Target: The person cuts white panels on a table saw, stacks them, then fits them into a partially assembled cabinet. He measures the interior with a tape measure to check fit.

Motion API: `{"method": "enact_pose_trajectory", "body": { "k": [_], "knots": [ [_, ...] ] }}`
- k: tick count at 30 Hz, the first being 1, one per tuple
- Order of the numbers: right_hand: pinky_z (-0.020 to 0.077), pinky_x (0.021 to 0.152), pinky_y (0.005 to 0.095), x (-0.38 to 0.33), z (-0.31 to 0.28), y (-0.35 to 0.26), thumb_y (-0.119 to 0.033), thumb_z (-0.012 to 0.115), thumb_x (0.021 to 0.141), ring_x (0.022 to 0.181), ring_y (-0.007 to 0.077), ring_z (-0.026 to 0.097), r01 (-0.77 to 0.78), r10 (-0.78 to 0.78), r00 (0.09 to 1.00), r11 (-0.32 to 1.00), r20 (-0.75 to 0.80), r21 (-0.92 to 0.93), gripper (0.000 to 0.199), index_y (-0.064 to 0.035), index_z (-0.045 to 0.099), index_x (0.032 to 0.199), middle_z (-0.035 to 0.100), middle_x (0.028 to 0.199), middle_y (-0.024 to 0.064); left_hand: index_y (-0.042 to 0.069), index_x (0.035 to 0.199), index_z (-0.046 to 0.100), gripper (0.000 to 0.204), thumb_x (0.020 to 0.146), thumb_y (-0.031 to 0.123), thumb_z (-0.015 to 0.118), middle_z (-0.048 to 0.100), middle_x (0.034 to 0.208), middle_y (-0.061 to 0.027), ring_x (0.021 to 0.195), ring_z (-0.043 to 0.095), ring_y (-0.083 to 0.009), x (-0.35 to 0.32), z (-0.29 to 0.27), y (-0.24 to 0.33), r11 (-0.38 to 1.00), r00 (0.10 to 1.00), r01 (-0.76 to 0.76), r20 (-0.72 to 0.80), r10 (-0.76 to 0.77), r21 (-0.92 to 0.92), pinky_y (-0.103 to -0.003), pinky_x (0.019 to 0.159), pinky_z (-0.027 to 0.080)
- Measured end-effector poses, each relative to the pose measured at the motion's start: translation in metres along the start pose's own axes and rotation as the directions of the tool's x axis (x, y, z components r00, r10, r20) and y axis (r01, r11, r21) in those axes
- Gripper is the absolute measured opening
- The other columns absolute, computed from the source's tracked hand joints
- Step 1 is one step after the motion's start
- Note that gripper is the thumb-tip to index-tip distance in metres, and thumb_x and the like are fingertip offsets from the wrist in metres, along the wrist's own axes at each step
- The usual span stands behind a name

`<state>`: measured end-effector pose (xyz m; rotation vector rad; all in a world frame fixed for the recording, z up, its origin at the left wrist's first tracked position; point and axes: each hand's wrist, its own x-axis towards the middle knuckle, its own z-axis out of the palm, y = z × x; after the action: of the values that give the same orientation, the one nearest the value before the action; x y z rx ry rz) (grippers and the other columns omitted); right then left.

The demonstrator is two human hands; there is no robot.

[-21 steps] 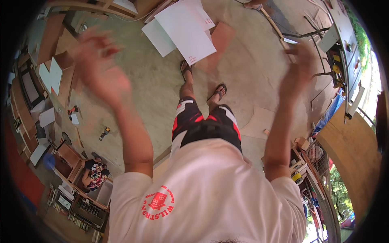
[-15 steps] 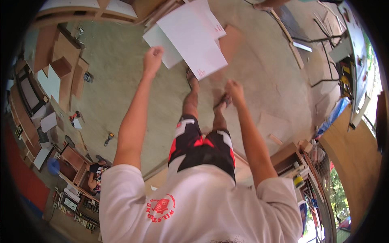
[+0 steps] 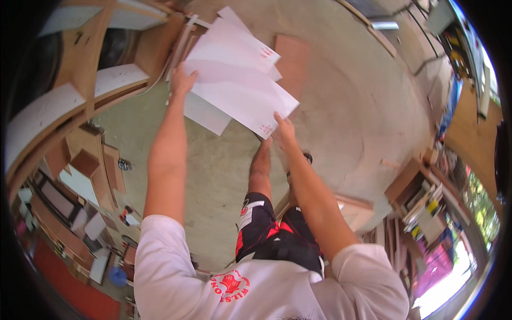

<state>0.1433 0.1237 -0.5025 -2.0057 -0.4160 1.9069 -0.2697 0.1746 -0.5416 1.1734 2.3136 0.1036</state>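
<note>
My arms are stretched out now — both hands, left [image 3: 182,81] and right [image 3: 284,129], grip the big white board [image 3: 240,93].

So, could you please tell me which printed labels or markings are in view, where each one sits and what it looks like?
White panel, held by left hand and right hand: small red marking by its lower corner.
Second white panel behind it: small red marking near its right edge.
White shirt: round red emblem on the front.

white panels [image 3: 240,88] stacked on floor [image 3: 346,106] ahead | brown board [image 3: 292,61] right, beneath | cabinets [image 3: 80,170] left
</note>
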Motion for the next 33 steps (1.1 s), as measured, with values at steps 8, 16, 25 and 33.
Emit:
{"method": "enact_pose_trajectory", "body": {
  "k": [8, 16, 25, 33],
  "knots": [
    [0.0517, 0.101, 0.0406, -0.1, 0.01, -0.016, -0.02, 0.076, 0.093, 0.12, 0.0313, 0.06, 0.46, -0.482, 0.827, 0.876, -0.288, -0.145, 0.064, 0.004, 0.051, 0.147, 0.048, 0.134, 0.0193, -0.007, 0.136, 0.06, 0.087, 0.088, 0.063, 0.077, 0.064, 0.137, -0.0278, 0.129, 0.061, -0.04, -0.024, -0.022, -0.033, 0.994, 1.0, -0.001, -0.015, -0.001, -0.113, -0.047, 0.11, 0.047],
    [0.051, 0.101, 0.0398, -0.277, -0.04, -0.126, -0.017, 0.074, 0.094, 0.116, 0.0306, 0.06, 0.6, -0.639, 0.746, 0.768, -0.187, -0.224, 0.068, 0.0024, 0.048, 0.153, 0.051, 0.127, 0.0187, -0.005, 0.133, 0.06, 0.09, 0.095, 0.076, 0.059, 0.069, 0.121, -0.013, 0.107, 0.065, -0.0206, -0.165, -0.029, -0.034, 0.573, 0.894, 0.408, 0.44, -0.09, -0.711, -0.038, 0.086, 0.053],
    [0.0467, 0.108, 0.0374, -0.378, -0.222, -0.192, -0.035, 0.054, 0.111, 0.123, 0.0213, 0.058, 0.32, -0.417, 0.889, 0.86, 0.188, 0.398, 0.058, 0.0047, 0.049, 0.153, 0.063, 0.134, 0.0132, -0.001, 0.156, 0.042, 0.076, 0.108, 0.057, 0.051, 0.05, 0.159, -0.0115, 0.146, 0.047, -0.025, -0.342, -0.042, 0.101, 0.253, 0.907, 0.414, 0.419, -0.037, -0.874, -0.04, 0.122, 0.035],
    [0.0468, 0.108, 0.0362, -0.457, -0.39, -0.209, -0.034, 0.048, 0.114, 0.123, 0.0204, 0.059, 0.428, -0.654, 0.682, 0.72, 0.327, 0.546, 0.054, 0.0062, 0.052, 0.15, 0.063, 0.14, 0.0121, 0.002, 0.157, 0.043, 0.08, 0.104, 0.06, 0.058, 0.054, 0.155, -0.0111, 0.143, 0.05, -0.0257, -0.442, -0.019, 0.261, 0.263, 0.849, 0.468, 0.512, 0.131, -0.843, -0.04, 0.119, 0.039]
  ]
}}
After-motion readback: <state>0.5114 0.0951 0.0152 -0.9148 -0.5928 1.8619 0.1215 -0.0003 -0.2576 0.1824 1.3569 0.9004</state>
